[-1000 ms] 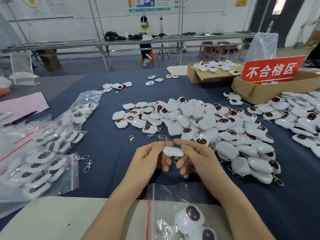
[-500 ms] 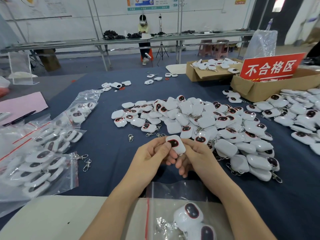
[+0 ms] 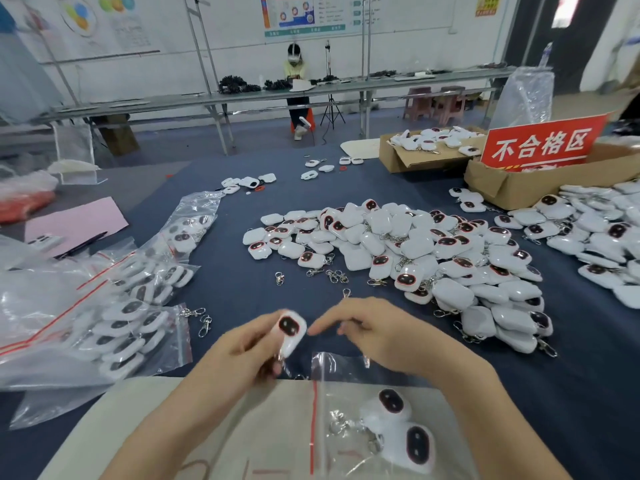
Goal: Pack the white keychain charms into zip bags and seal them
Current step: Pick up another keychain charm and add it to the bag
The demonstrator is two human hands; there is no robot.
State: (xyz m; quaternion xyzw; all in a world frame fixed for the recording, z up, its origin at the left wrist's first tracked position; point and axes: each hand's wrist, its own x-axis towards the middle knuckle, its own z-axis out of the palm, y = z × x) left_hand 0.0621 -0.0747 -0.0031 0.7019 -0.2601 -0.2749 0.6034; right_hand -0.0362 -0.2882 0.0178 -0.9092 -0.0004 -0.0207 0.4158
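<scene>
Since half a second ago our right hand (image 3: 377, 336) has let go of the white keychain charm (image 3: 290, 332) and slid toward 3 o'clock. It now hovers with fingers loosely spread, holding nothing. Our left hand (image 3: 247, 356) alone pinches the charm, which has tipped upright with its dark face toward us and its metal clasp hanging down among the fingers. Motion blur softens both hands.

At 5 o'clock from the charm lies the zip bag (image 3: 341, 367), its red zip line (image 3: 313, 420) running toward us. Two charms (image 3: 393, 403) already lie inside it, touching each other. The bag straddles the far edge of a beige sheet (image 3: 138, 427) that covers the near edge of the counter (image 3: 242, 292).

From 12 to 3 o'clock the big charm pile (image 3: 398, 251) curves round near our right hand, and a few loose clasps (image 3: 334, 276) lie on the bare blue strip between. At 9 o'clock the filled bags (image 3: 114, 327) crowd close, one corner just beside two stray clasps. Bare cloth lies open at 11 o'clock, between bags and pile, and at 4 o'clock beside our right forearm. A second pile (image 3: 595, 233) and a cardboard box (image 3: 519, 188) with a red sign (image 3: 542, 147) sit at 2 o'clock, well apart.
</scene>
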